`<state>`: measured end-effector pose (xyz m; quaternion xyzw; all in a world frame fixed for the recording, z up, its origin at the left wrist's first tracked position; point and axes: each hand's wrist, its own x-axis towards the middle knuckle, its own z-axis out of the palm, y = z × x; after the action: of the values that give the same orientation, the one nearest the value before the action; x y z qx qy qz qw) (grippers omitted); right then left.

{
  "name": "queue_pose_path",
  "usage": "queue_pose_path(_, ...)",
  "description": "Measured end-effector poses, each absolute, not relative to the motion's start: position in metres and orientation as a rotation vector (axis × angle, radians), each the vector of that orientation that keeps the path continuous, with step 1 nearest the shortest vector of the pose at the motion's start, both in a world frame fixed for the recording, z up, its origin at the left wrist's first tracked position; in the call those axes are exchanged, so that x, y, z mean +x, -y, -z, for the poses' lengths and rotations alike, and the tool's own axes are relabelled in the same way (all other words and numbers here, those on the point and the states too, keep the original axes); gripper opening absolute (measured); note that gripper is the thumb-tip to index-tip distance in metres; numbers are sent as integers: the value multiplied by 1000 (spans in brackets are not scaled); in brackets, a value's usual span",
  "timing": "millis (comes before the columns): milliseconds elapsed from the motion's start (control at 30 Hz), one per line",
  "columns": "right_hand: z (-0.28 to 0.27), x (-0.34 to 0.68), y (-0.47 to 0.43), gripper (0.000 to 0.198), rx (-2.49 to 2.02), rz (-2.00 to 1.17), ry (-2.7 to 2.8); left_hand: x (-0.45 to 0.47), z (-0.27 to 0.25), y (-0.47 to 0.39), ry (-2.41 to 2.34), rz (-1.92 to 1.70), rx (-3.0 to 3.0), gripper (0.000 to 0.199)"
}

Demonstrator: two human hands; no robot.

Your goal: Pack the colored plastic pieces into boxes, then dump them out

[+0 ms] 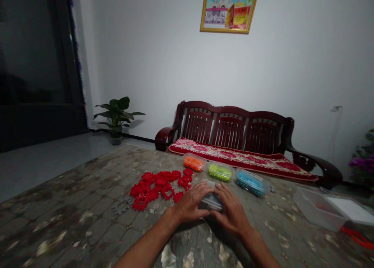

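Both my hands are wrapped round a small clear plastic container (210, 201) with dark or grey contents, low over the table. My left hand (193, 201) grips its left side and my right hand (230, 209) its right, the thumbs close together at the near edge. Much of the container is hidden by my fingers. To the left of my left hand lies a loose pile of red interlocking plastic pieces (157, 186). Beyond my hands stand clear containers of orange pieces (193, 163), lime-green pieces (219, 172) and blue pieces (250, 182).
A grey interlocking piece (122, 206) lies left of the pile. To the right are a large clear plastic box (318, 211) and an orange-red looped object (358, 236). The table has a stone-patterned cover (96, 221). Behind it stands a wooden bench (230, 127).
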<state>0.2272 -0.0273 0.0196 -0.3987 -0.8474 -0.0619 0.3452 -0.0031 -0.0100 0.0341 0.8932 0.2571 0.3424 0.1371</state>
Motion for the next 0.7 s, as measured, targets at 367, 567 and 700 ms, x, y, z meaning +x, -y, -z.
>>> queue_pose_path(367, -3, 229, 40, 41, -982, 260, 2009, 8, -14, 13, -851, -1154, 2571, 39)
queue_pose_path(567, -6, 227, 43, 51, -996, 224, 2075, 11, -7, 10, -906, -1230, 2630, 43)
queue_pose_path(700, -7, 228, 44, 52, -974, 223, 2083, 12, -3, 10, -956, -1239, 2683, 40)
